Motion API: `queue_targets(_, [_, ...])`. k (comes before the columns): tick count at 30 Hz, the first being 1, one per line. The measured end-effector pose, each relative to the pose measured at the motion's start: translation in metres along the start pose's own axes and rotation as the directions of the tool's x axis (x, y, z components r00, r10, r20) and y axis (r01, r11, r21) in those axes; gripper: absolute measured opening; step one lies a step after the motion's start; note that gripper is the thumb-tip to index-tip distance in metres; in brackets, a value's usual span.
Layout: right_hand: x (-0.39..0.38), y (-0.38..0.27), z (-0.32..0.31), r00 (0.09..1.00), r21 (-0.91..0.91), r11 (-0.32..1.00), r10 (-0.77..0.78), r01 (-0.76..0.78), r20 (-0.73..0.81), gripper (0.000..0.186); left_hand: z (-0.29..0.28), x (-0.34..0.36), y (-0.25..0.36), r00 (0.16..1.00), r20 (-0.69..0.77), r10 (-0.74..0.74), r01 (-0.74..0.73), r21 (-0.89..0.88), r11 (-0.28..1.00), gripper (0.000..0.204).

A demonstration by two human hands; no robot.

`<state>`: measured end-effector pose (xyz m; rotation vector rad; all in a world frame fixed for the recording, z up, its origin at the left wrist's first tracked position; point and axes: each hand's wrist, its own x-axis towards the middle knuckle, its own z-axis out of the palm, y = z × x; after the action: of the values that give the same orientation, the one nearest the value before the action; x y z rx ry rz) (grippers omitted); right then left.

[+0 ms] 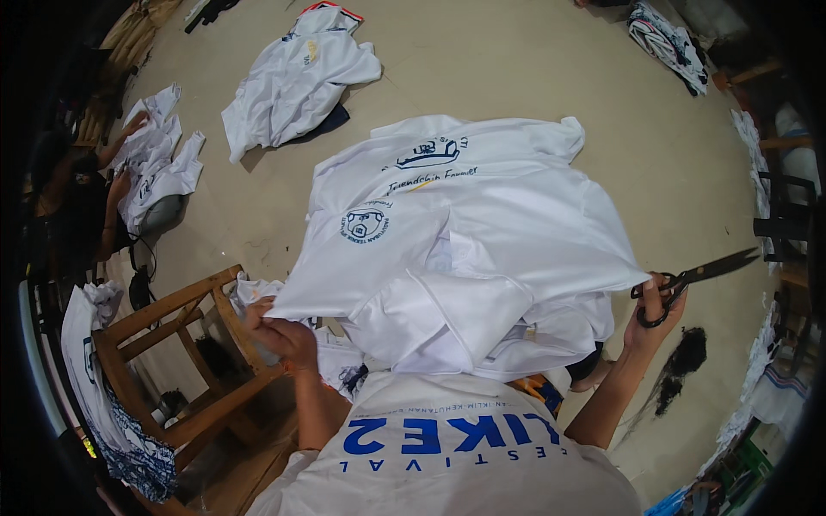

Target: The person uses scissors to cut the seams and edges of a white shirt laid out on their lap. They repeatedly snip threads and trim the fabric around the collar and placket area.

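Note:
A white printed T-shirt is stretched out in front of me between my two hands. My left hand is closed on its left edge, fingers pinching the cloth. At the right edge, my right hand pinches the cloth and also carries a pair of black scissors, whose blades point out to the right. The nearer part of the shirt is bunched in folds by my lap. Behind the front print, a second white printed layer shows; I cannot tell whether it belongs to the same shirt.
A wooden stool frame stands at my left, with white garments beside it. Another person handles white cloth at the far left. White shirts lie on the floor ahead. Dark scraps lie to the right.

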<state>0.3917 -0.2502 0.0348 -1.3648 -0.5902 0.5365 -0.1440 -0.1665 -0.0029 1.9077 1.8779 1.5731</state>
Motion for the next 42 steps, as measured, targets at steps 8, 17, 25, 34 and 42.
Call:
queue_targets(8, [0.041, -0.014, 0.002, 0.992, -0.067, 0.990, -0.120, 0.123, 0.041, 0.041, -0.003, 0.124, 0.000, 0.921, 0.229, 0.314, -0.358, 0.183, 0.916, 0.017])
queue_targets(17, [0.147, 0.073, 0.120, 0.993, -0.306, 0.952, 0.052, -0.016, 0.108, 0.031, 0.163, 0.169, -0.029, 0.685, 0.713, -0.148, -0.020, 0.222, 0.975, 0.036])
queue_targets(25, [0.126, 0.119, 0.112, 1.000, -0.666, 0.745, 0.031, -0.020, 0.005, 0.035, 0.166, 0.103, -0.043, 0.765, 0.589, -0.261, 0.220, 0.141, 0.965, 0.048])
queue_targets(34, [0.076, 0.018, 0.109, 0.994, -0.360, 0.931, 0.094, -0.066, 0.061, 0.037, 0.083, 0.093, 0.089, 0.202, 0.970, 0.132, 0.240, -0.180, 0.954, 0.028])
queue_targets(42, [-0.023, -0.035, 0.135, 0.846, -0.165, 0.921, 0.390, -0.353, 0.363, 0.029, 0.104, 0.030, 0.128, 0.483, 0.846, 0.226, -0.088, -0.210, 0.974, 0.033])
